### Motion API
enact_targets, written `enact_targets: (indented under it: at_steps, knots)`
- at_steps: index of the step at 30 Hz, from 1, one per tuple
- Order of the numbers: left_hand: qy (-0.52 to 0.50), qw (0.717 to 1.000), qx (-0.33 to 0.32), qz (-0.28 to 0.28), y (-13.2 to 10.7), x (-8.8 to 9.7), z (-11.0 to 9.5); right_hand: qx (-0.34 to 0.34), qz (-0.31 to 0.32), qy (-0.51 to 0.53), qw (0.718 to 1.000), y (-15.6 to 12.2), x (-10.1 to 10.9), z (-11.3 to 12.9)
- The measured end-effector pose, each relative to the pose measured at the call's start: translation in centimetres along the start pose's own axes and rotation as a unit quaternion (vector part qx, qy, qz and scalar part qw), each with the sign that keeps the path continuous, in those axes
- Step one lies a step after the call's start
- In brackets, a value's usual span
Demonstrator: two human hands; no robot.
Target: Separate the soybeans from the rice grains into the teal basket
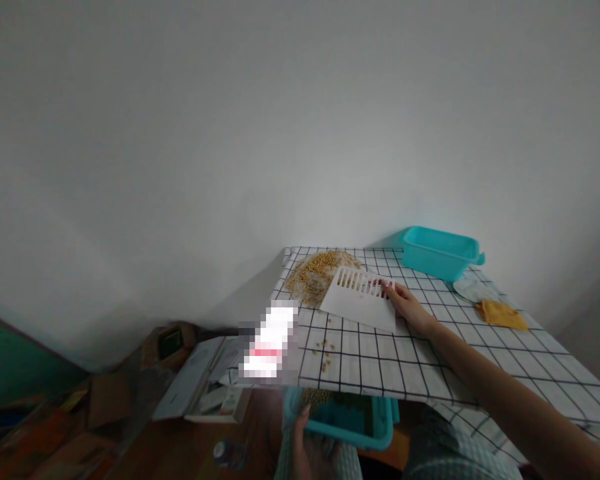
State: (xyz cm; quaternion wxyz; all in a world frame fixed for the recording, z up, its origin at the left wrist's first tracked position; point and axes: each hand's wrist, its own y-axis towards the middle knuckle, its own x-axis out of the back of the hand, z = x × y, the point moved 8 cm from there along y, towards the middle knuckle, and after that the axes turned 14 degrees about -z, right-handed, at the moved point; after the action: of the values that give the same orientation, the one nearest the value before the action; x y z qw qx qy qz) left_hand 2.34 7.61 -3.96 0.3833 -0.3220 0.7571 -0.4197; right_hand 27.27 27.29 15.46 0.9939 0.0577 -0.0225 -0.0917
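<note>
My right hand (405, 307) grips the right edge of a flat white plastic board (357, 307) with a row of slots along its far side. The board lies tilted on the checked tablecloth, just beside a spread pile of yellow beans (323, 267) mixed with paler, finer grains. A few loose beans (326, 347) are scattered nearer the table's front edge. Below that edge, my left hand (301, 427) holds the left near rim of a turquoise plastic bin (350, 439), thumb over the rim. Beans show inside this bin at its far left.
A second turquoise bin (440, 253) stands at the back right against the wall. Near it lie a clear plastic item (473, 290) and a folded yellow cloth (503, 315). A blurred bright object (270, 343) is at the left table edge. Cardboard boxes (110, 400) crowd the floor.
</note>
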Motion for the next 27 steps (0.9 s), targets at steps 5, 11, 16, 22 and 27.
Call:
enact_targets:
  at_steps: [5, 11, 16, 22, 27]
  knots:
    - [0.0, 1.0, -0.021, -0.022, -0.2, 0.3, -0.7, 0.036, -0.007, -0.031, 0.999, 0.2, 0.1, -0.1]
    - [0.003, 1.0, -0.025, -0.01, 0.0, 0.3, -0.8, 0.028, 0.016, -0.046, 0.998, 0.1, -0.2, -0.4]
    - [-0.004, 0.999, -0.016, -0.027, -0.2, 0.4, -0.8, 0.027, 0.024, -0.031, 0.999, -0.2, -0.3, 0.0]
    - [0.001, 1.0, -0.02, -0.021, -0.5, 0.2, -0.8, 0.042, 0.015, -0.066, 0.997, -0.4, -0.3, 0.0]
    - [-0.004, 1.0, -0.003, -0.009, -1.0, 0.0, -0.9, 0.052, 0.04, -0.064, 0.996, -0.7, -0.9, -0.2]
